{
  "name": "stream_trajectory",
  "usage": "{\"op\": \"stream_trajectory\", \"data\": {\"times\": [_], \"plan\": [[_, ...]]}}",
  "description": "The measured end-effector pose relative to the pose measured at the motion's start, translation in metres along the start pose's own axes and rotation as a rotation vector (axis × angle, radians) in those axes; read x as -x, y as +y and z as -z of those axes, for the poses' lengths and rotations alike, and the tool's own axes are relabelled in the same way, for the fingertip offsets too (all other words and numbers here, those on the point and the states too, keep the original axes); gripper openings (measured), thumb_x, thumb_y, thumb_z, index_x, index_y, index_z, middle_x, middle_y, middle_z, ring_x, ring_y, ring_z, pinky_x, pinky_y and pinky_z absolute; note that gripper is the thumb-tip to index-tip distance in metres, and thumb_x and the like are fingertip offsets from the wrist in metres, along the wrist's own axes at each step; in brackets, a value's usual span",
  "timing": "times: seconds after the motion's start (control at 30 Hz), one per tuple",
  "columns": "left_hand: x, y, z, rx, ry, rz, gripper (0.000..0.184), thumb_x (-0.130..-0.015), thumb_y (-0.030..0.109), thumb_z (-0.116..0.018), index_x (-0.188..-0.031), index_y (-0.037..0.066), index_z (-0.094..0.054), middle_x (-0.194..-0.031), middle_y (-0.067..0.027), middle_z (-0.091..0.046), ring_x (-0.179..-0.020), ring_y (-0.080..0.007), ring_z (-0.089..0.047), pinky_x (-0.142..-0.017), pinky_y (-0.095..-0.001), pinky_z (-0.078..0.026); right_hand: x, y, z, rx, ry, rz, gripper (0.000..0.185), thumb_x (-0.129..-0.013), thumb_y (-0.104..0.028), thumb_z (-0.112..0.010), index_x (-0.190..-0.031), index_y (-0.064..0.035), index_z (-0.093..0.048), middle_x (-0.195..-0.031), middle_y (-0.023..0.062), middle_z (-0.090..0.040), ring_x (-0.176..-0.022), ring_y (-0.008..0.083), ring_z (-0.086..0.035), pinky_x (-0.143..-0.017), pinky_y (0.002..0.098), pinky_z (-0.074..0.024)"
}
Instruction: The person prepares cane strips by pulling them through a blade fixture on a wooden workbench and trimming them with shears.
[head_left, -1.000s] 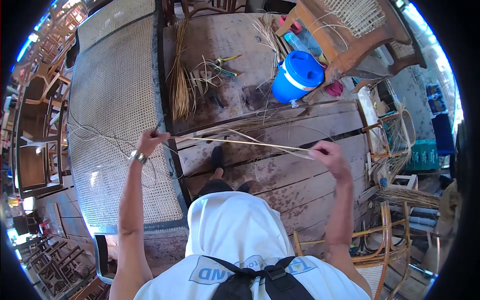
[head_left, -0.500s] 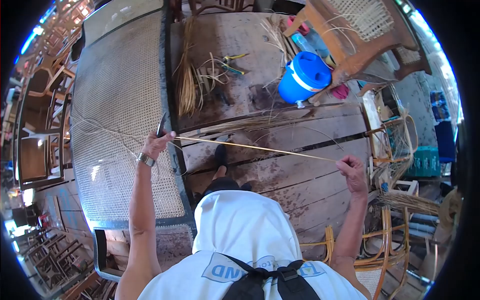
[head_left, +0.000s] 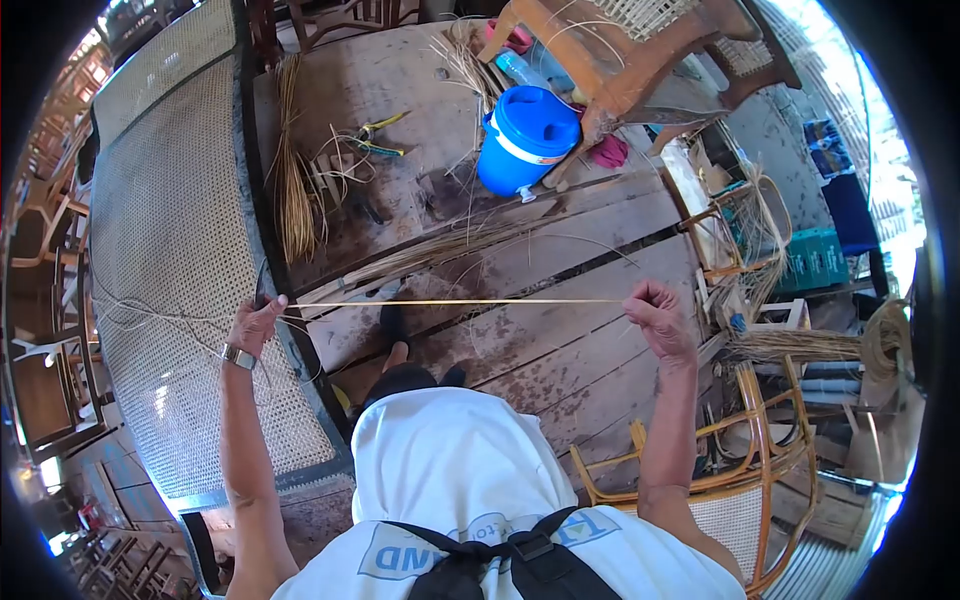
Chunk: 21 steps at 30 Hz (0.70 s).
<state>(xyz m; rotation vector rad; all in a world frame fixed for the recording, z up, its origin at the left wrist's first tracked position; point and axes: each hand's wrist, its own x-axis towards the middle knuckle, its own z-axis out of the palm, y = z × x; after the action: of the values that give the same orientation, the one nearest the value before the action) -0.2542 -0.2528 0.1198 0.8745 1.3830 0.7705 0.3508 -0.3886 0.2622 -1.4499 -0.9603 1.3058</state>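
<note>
A thin pale cane strip (head_left: 450, 302) is stretched nearly level between my two hands. My left hand (head_left: 257, 325), with a watch on its wrist, pinches the strip's left part over the edge of the woven cane panel (head_left: 180, 230). A dark blade-like object stands up at that hand, mostly hidden by the fingers. On the right, my right hand (head_left: 655, 312) is closed round the strip's other end above the plank floor. Loose thin strands (head_left: 150, 312) trail left from my left hand across the panel.
Ahead lie a cane bundle (head_left: 293, 170), yellow-handled pliers (head_left: 380, 135) and a blue water jug (head_left: 527, 140). A wooden chair (head_left: 640, 75) stands at the upper right, a rattan chair (head_left: 725, 500) at the lower right. More cane strips (head_left: 430, 250) lie along the floor.
The view has swung, so the surroundings sit further left. The strip, once doubled with another strand, is now single and taut, and my hands are further apart than a second ago.
</note>
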Motion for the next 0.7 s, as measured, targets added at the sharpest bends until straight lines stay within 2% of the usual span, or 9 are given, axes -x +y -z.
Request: {"op": "stream_trajectory", "data": {"times": [0.2,0.3,0.4,0.47,0.5,0.57,0.6,0.63,0.7], "plan": [[-0.006,0.0,0.0,-0.017,0.001,0.0,0.033,-0.077,0.032,-0.079,-0.071,0.015,-0.052,-0.053,0.009,-0.043,-0.039,-0.0031,-0.033,-0.037,-0.0218,-0.022,0.0,0.002,0.008,-0.069,-0.037,0.016,0.012,-0.079,-0.003,-0.069,-0.074,-0.0081,-0.06,-0.068,-0.0055,-0.053,-0.061,0.0022,-0.042,-0.056,0.0178,-0.0324],[0.003,0.006,0.002,-0.252,-0.116,0.019,0.027,-0.079,0.032,-0.077,-0.076,0.013,-0.059,-0.056,0.0073,-0.049,-0.042,-0.0032,-0.038,-0.039,-0.0202,-0.026,0.003,0.014,0.032,-0.128,-0.047,0.01,0.006,-0.081,-0.004,-0.068,-0.08,-0.0066,-0.063,-0.068,-0.0055,-0.054,-0.062,0.0034,-0.045,-0.058,0.0177,-0.035],[0.01,-0.006,0.009,-0.886,-0.386,-0.092,0.023,-0.08,0.03,-0.072,-0.089,0.009,-0.071,-0.068,-0.0007,-0.065,-0.06,-0.0141,-0.06,-0.055,-0.0313,-0.047,0.01,0.053,0.069,0.109,-0.083,-0.171,0.013,-0.083,-0.014,-0.069,-0.091,-0.0032,-0.066,-0.075,0.0,-0.059,-0.067,0.0068,-0.052,-0.064,0.02,-0.0424],[0.043,0.03,-0.031,-1.102,-0.458,-0.025,0.026,-0.08,0.032,-0.07,-0.091,0.008,-0.072,-0.076,-0.0048,-0.069,-0.069,-0.018,-0.065,-0.063,-0.0359,-0.05,0.009,0.089,0.082,1.01,-0.258,-0.254,0.036,-0.082,-0.027,-0.071,-0.105,0.0001,-0.064,-0.091,0.0079,-0.064,-0.08,0.0141,-0.06,-0.077,0.0266,-0.0489],[0.048,0.021,-0.043,-1.186,-0.436,-0.226,0.028,-0.08,0.036,-0.07,-0.09,0.01,-0.073,-0.078,-0.0066,-0.069,-0.068,-0.0151,-0.064,-0.061,-0.0323,-0.049,0.01,0.097,0.07,1.011,-0.267,-0.246,0.036,-0.082,-0.027,-0.071,-0.105,0.0001,-0.064,-0.091,0.0079,-0.064,-0.08,0.0141,-0.06,-0.077,0.0266,-0.0489],[0.063,0.042,-0.102,-0.922,-0.316,0.047,0.027,-0.081,0.034,-0.071,-0.091,0.008,-0.073,-0.077,-0.0056,-0.068,-0.062,-0.0137,-0.059,-0.058,-0.0286,-0.048,0.01,0.111,0.003,0.959,-0.197,-0.356,0.052,-0.082,-0.033,-0.07,-0.12,0.0001,-0.054,-0.116,0.0149,-0.057,-0.103,0.0222,-0.057,-0.091,0.0346,-0.045],[0.06,0.029,-0.128,-0.608,-0.349,0.022,0.025,-0.082,0.031,-0.071,-0.09,0.007,-0.072,-0.075,-0.0041,-0.067,-0.059,-0.0117,-0.057,-0.055,-0.0264,-0.046,0.005,0.117,-0.03,0.931,-0.161,-0.412,0.061,-0.082,-0.036,-0.07,-0.127,0.0001,-0.049,-0.128,0.0184,-0.053,-0.114,0.0263,-0.055,-0.098,0.0387,-0.043],[0.055,0.009,-0.153,-0.294,-0.381,0.003,0.023,-0.083,0.027,-0.071,-0.09,0.006,-0.071,-0.074,-0.0027,-0.066,-0.057,-0.0096,-0.054,-0.052,-0.0242,-0.044,0.001,0.132,-0.057,0.49,-0.297,-0.425,0.066,-0.085,-0.036,-0.068,-0.134,-0.0006,-0.042,-0.137,0.0167,-0.046,-0.124,0.0263,-0.047,-0.102,0.039,-0.0394],[0.048,0.013,-0.212,0.13,-0.598,0.187,0.015,-0.088,0.019,-0.066,-0.089,0.005,-0.061,-0.075,-0.0026,-0.064,-0.052,-0.0032,-0.047,-0.044,-0.0192,-0.035,-0.005,0.127,-0.136,-0.014,-0.294,-0.131,0.057,-0.089,-0.03,-0.065,-0.133,-0.0009,-0.041,-0.132,0.0109,-0.049,-0.12,0.0221,-0.049,-0.099,0.0359,-0.0416]]}}
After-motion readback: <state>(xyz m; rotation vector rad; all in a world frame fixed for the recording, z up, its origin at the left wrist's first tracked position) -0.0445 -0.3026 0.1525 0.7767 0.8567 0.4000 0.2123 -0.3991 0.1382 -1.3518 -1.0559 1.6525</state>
